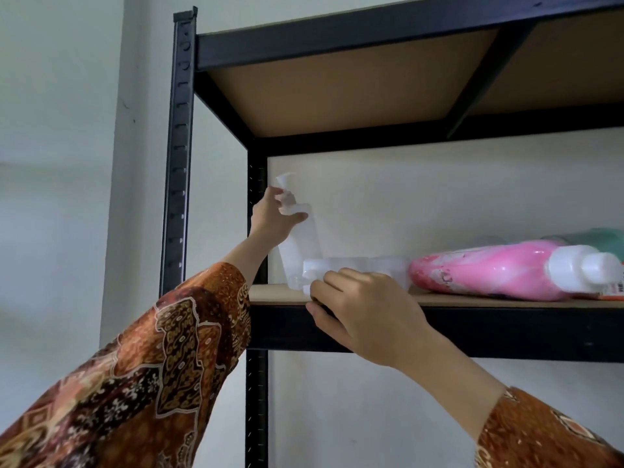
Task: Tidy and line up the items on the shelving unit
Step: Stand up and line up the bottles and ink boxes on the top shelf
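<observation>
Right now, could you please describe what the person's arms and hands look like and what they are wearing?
Both arms wear loose long sleeves in a brown and orange batik print with cream and black ornamental motifs. The left hand and right hand are bare: no gloves, rings or watch show.

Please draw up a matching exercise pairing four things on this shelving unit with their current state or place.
Things:
1. Clear plastic pump bottle
2. Pink plastic bottle with white cap
3. Left hand
4. Right hand

States:
A. Lying on its side on the shelf
B. Resting at the shelf's front edge on a clear container
C. Upright, at the shelf's left end
D. Gripping a bottle near its pump

Pairs: 1-C, 2-A, 3-D, 4-B
</observation>
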### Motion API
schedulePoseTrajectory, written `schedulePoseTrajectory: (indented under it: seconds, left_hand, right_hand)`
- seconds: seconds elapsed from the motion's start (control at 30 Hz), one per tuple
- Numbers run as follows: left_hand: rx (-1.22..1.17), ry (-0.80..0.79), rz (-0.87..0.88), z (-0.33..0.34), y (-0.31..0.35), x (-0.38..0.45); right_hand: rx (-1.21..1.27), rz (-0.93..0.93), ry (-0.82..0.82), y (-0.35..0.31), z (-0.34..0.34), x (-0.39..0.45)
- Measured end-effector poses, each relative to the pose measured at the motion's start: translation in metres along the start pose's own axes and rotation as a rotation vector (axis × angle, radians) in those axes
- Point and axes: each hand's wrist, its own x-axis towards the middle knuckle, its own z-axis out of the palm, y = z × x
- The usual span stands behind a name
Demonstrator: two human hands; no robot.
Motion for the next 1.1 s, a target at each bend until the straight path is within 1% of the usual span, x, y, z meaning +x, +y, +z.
schedulePoseTrajectory:
  seconds: [0.13,0.3,0.43,0.5,0.6,0.67,0.77,0.83,0.93,1.0,1.07,1.1]
  left_hand:
    - [-0.022,-0.032,-0.031,-0.007,-0.006,0.010]
    - [-0.084,-0.260,-0.043,-0.018,-0.010,0.027]
    - [-0.188,-0.403,-0.074,-0.012,-0.006,0.026]
    - [-0.200,-0.449,-0.086,-0.007,-0.005,0.025]
    - [-0.242,-0.388,-0.158,-0.002,-0.002,0.026]
    - [-0.187,-0.335,-0.177,0.003,0.000,0.024]
    - [-0.017,-0.284,-0.066,0.012,0.000,0.020]
    - [-0.005,-0.256,-0.042,0.018,-0.002,0.021]
    - [-0.068,-0.274,-0.061,0.016,-0.001,0.018]
    - [-0.049,-0.322,-0.086,0.012,-0.001,0.014]
    - [0.075,-0.370,-0.100,0.006,0.000,0.006]
    - [0.173,-0.361,-0.071,0.002,0.000,0.001]
  right_hand:
    - [-0.039,-0.006,-0.008,0.000,0.002,-0.003]
    - [-0.052,0.001,-0.004,-0.001,0.006,-0.003]
    - [-0.075,-0.002,0.001,0.000,0.006,-0.003]
    - [-0.073,-0.002,0.004,0.000,0.006,-0.003]
    - [-0.066,-0.004,0.010,-0.001,0.007,-0.002]
    - [-0.065,-0.002,0.008,-0.001,0.006,-0.002]
    - [-0.068,0.000,-0.002,-0.001,0.004,-0.002]
    - [-0.070,-0.002,-0.008,-0.001,0.004,-0.002]
    - [-0.033,0.003,-0.007,-0.002,0.003,-0.001]
    - [0.014,0.014,-0.023,-0.001,0.001,-0.002]
    - [0.090,0.048,-0.091,0.002,-0.005,-0.004]
    - [0.129,0.078,-0.133,0.005,-0.010,-0.007]
